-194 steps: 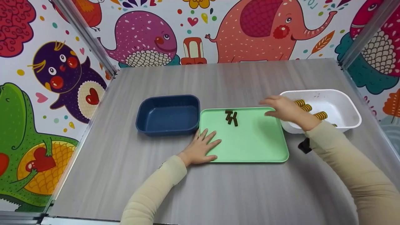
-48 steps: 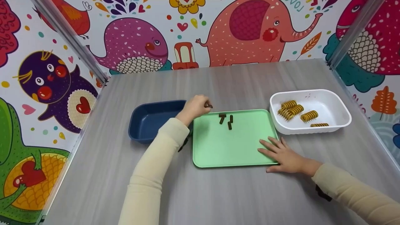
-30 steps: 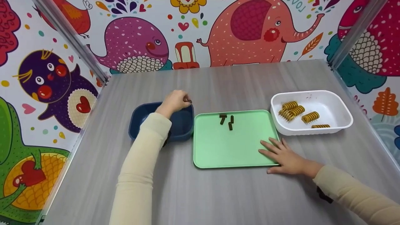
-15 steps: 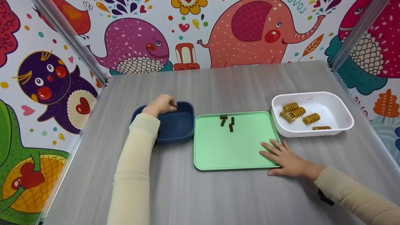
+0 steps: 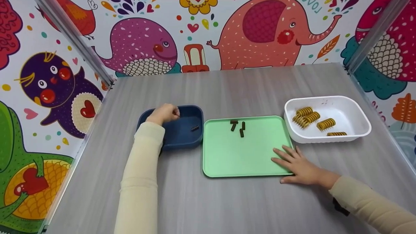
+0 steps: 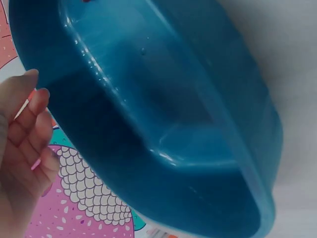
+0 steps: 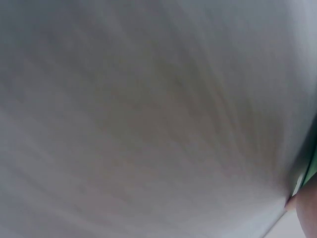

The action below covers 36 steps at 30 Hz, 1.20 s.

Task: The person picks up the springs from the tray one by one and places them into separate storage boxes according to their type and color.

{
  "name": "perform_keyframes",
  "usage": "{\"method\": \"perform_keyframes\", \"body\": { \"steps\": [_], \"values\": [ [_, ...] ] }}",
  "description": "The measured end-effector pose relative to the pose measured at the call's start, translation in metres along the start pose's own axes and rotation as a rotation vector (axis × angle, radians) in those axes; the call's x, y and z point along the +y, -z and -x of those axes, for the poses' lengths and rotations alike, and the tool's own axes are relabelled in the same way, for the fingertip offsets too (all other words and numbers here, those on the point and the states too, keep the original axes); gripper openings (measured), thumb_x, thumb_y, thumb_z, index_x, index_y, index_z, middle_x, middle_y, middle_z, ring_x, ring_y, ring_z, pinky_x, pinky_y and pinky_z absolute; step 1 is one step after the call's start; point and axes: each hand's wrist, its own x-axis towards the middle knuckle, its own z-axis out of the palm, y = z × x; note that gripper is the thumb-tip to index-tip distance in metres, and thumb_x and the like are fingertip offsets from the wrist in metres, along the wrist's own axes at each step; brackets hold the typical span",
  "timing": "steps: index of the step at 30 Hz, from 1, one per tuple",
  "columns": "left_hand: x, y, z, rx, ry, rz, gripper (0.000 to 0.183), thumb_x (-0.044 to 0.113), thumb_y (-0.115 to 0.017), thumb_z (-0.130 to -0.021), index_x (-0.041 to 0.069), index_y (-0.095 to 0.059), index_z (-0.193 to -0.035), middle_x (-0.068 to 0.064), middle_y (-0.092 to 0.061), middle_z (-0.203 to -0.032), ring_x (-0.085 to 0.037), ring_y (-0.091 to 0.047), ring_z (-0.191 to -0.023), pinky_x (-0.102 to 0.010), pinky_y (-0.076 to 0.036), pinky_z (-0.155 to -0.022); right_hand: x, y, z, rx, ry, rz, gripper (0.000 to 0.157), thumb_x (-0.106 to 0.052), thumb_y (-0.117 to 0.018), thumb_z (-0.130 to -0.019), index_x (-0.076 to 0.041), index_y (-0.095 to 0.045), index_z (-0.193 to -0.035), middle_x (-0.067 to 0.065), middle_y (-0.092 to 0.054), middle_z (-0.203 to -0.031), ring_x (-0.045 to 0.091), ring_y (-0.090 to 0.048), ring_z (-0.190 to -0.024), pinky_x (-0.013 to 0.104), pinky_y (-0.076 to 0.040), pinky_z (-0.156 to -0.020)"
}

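My left hand [image 5: 163, 113] is over the dark blue bin [image 5: 182, 143], its fingers loosely curled. In the left wrist view nothing shows between the thumb and fingers [image 6: 37, 106]. A small dark brown ridged cylinder [image 5: 194, 128] lies on the bin's floor, apart from the hand. Several similar short brown cylinders [image 5: 241, 133] lie near the far edge of the light green tray [image 5: 240, 159]. My right hand [image 5: 302, 168] rests with spread fingers on the tray's near right corner. The right wrist view shows mostly blurred tabletop.
Right of the tray stands a white bin [image 5: 354, 120] holding several yellow and dark ridged coils [image 5: 326, 124]. The grey table [image 5: 221, 208] meets walls printed with cartoon animals at the back and sides. Metal posts [image 5: 78, 42] stand at the back corners.
My left hand has gone from the tray's far left edge to over the blue bin and let go of a brown cylinder, now inside it. The right hand stays on the tray.
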Motion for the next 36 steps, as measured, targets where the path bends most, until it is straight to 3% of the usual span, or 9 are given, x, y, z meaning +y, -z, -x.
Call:
{"method": "perform_keyframes", "body": {
  "steps": [7,23,30,36],
  "values": [
    [0.002,-0.006,-0.001,-0.012,-0.007,0.029,0.01,0.015,-0.06,-0.088,0.007,-0.063,-0.094,-0.009,-0.062,-0.099,-0.022,-0.053,-0.084,-0.038,-0.044,-0.08,-0.001,0.001,0.0,0.0,0.0,-0.008,0.073,-0.049,-0.066,-0.077,-0.014,-0.044,-0.138,0.016,-0.031,-0.145,0.045,-0.022,-0.129,0.075,-0.016,-0.087],
    [0.005,-0.014,-0.002,-0.02,-0.051,0.1,0.013,0.015,-0.059,-0.089,0.007,-0.063,-0.099,-0.01,-0.063,-0.102,-0.021,-0.054,-0.087,-0.038,-0.045,-0.083,-0.001,0.002,0.0,-0.008,-0.004,0.006,0.074,-0.049,-0.066,-0.076,-0.014,-0.043,-0.138,0.016,-0.031,-0.145,0.045,-0.022,-0.129,0.076,-0.015,-0.087],
    [0.027,-0.01,-0.006,-0.026,-0.127,0.09,0.018,0.016,-0.059,-0.09,0.006,-0.064,-0.104,-0.01,-0.063,-0.104,-0.022,-0.055,-0.09,-0.038,-0.045,-0.084,-0.002,0.002,0.0,-0.002,-0.005,-0.002,0.073,-0.048,-0.067,-0.076,-0.013,-0.045,-0.136,0.017,-0.032,-0.144,0.046,-0.023,-0.128,0.076,-0.015,-0.087],
    [0.052,-0.009,-0.011,-0.014,-0.19,0.142,0.022,0.018,-0.058,-0.09,0.007,-0.063,-0.109,-0.01,-0.063,-0.106,-0.023,-0.057,-0.095,-0.037,-0.046,-0.086,-0.002,0.003,0.0,-0.018,-0.015,-0.024,0.073,-0.048,-0.066,-0.077,-0.013,-0.044,-0.137,0.017,-0.03,-0.145,0.044,-0.02,-0.13,0.076,-0.014,-0.087]
  ]
}}
